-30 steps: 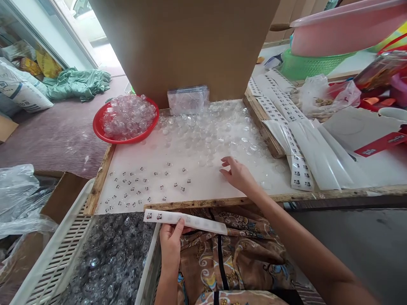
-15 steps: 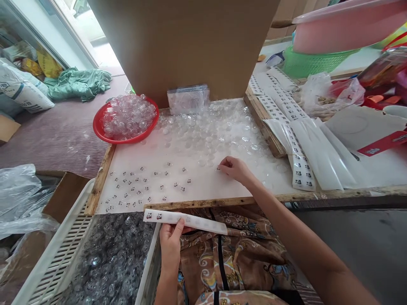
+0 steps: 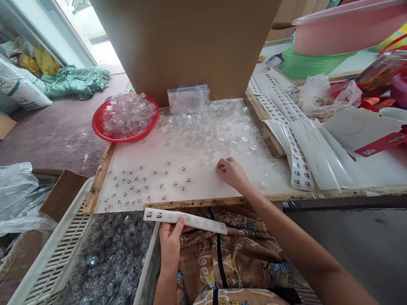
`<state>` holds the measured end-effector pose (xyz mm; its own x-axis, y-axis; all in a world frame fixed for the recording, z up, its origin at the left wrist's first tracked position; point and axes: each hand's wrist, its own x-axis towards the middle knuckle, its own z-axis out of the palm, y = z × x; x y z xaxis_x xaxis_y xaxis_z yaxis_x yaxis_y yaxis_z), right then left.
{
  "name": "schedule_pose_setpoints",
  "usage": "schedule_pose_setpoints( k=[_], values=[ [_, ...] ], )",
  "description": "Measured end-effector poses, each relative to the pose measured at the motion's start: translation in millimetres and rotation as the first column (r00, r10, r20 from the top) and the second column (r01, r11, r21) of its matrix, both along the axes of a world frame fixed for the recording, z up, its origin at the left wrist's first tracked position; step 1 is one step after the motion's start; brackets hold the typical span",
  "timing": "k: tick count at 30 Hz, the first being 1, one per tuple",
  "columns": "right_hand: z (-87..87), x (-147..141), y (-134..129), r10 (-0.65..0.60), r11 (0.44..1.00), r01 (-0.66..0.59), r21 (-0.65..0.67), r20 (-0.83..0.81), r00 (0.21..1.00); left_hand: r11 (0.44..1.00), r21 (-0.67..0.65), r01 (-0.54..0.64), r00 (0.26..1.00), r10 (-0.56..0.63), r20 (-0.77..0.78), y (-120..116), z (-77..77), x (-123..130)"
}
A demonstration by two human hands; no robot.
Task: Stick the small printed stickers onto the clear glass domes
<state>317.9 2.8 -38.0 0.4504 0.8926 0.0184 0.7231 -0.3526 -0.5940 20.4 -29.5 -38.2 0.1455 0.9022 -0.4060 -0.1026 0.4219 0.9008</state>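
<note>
My left hand (image 3: 171, 241) is closed on a white sticker strip (image 3: 203, 225), thumb on top, just below the board's front edge. Two black panda stickers show at the strip's left end. Over the white board (image 3: 200, 186), my right hand (image 3: 234, 173) is pinched, with a small dark panda sticker (image 3: 217, 170) partly showing at the fingertips. Whether it touches a clear piece there, I cannot tell. Small clear domed pieces (image 3: 202, 162) lie beyond that hand. To the left, several pieces with panda stickers (image 3: 161, 186) are spread over the board.
A red bowl (image 3: 98, 129) heaped with clear balls stands at the board's back left. Wooden strips (image 3: 90, 195) edge the board. More sticker sheets (image 3: 297, 163) lie at the right. Below left is a white slatted crate (image 3: 59, 254) of dark-patterned clear pieces. Cardboard (image 3: 187, 46) rises behind.
My right hand has shifted very slightly left, and its fingers now hide more of the sticker. My left hand and the strip have stayed almost still.
</note>
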Motion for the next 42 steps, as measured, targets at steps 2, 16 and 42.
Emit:
schedule_pose_setpoints(
  k=[2,16,42],
  values=[
    [-0.4,-10.7,0.3,-0.003,1.000,0.003,-0.004,0.005,1.000,1.000,0.001,0.003,1.000,-0.003,-0.004,-0.1,-1.3,0.7],
    [7.4,-42.2,40.5,0.250,0.965,-0.262,0.016,0.252,0.935,0.999,0.012,-0.034,0.998,0.034,-0.045,1.9,3.4,-9.8],
    [15.6,14.9,17.8,0.091,0.990,-0.097,-0.101,-0.062,0.994,0.999,0.029,0.021,0.998,-0.020,-0.053,-2.6,9.2,0.8]
  ],
)
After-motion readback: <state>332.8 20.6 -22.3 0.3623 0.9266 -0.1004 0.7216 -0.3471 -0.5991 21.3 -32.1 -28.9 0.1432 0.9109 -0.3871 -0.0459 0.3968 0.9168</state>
